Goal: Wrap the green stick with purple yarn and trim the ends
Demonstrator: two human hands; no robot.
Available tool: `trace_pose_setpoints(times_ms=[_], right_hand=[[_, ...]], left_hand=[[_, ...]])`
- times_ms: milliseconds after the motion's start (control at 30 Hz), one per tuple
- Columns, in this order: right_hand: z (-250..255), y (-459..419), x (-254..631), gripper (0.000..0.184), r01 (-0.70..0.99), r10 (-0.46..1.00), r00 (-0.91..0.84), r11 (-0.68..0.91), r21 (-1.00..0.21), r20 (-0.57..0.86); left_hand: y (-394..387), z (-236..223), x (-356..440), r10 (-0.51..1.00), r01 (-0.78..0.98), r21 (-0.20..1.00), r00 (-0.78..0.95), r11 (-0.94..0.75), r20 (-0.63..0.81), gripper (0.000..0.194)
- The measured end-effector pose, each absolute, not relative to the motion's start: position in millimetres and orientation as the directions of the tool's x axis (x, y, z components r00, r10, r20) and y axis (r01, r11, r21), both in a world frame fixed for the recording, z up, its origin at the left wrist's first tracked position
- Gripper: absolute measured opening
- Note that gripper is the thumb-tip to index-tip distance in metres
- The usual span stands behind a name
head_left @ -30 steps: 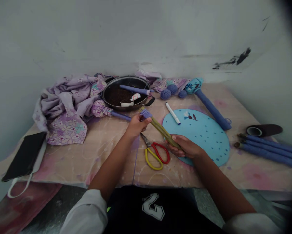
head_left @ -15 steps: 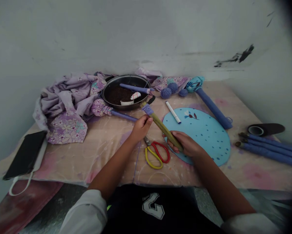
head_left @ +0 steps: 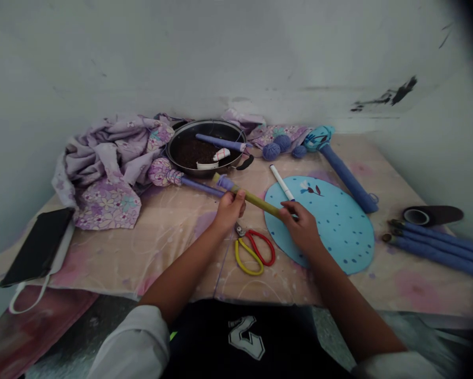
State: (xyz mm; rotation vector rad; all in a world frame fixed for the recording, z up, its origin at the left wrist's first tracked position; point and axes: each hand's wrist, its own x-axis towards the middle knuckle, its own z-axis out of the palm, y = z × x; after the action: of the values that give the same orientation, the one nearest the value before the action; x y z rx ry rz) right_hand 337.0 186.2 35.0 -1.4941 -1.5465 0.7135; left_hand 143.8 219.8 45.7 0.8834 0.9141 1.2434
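A greenish-yellow stick [head_left: 260, 202] slants over the table, its far end wrapped in a lilac strip [head_left: 225, 182]. My right hand [head_left: 303, 226] is closed around the near end of this stick. Close to its middle, the fingers of my left hand [head_left: 229, 210] are pinched together, the thumb right beside the stick. A thin purple yarn [head_left: 221, 266] runs from under that hand to the table's front edge; the grip itself is partly hidden. Scissors [head_left: 255, 251] with one yellow and one red handle lie below the hands. Under my right hand is a blue dotted oval mat [head_left: 339, 231].
A black pan [head_left: 181, 167] with dark contents stands behind, beside floral cloth [head_left: 110, 197] and blue yarn balls [head_left: 271, 151]. A marker [head_left: 281, 181] touches the mat. Blue-wrapped sticks [head_left: 437, 251] lie at right, a black phone-like case [head_left: 39, 245] at left.
The stick has swung flatter, its wrapped end going left. My right hand has shifted up along it and changed its grip from underneath to on top.
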Motion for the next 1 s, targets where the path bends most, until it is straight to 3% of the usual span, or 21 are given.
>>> trace_pose_setpoints(times_ms=[100, 167, 367, 667, 1000], right_hand=[[33, 186, 340, 0.044, 0.251, 0.993, 0.066, -0.111, -0.962, -0.098], [33, 187, 342, 0.044, 0.117, 0.982, 0.022, -0.187, -0.975, -0.186], [35, 192, 344, 0.028, -0.021, 0.991, 0.127, -0.027, -0.999, -0.029], [36, 192, 345, 0.024, -0.022, 0.998, 0.018, -0.057, -0.998, -0.057], [34, 193, 348, 0.028, -0.162, 0.99, 0.132, -0.032, -0.986, -0.053]], left_hand=[[222, 49, 141, 0.997, -0.445, 0.892, 0.048, 0.079, -0.064, 0.049], [223, 50, 140, 0.998, -0.454, 0.889, 0.033, 0.061, -0.051, 0.05], [224, 46, 140, 0.996, -0.446, 0.891, 0.046, 0.086, -0.073, 0.051], [227, 55, 135, 0.99, -0.51, 0.86, -0.118, 0.007, -0.078, 0.053], [220, 53, 141, 0.994, -0.528, 0.843, 0.033, 0.105, -0.103, 0.047]])
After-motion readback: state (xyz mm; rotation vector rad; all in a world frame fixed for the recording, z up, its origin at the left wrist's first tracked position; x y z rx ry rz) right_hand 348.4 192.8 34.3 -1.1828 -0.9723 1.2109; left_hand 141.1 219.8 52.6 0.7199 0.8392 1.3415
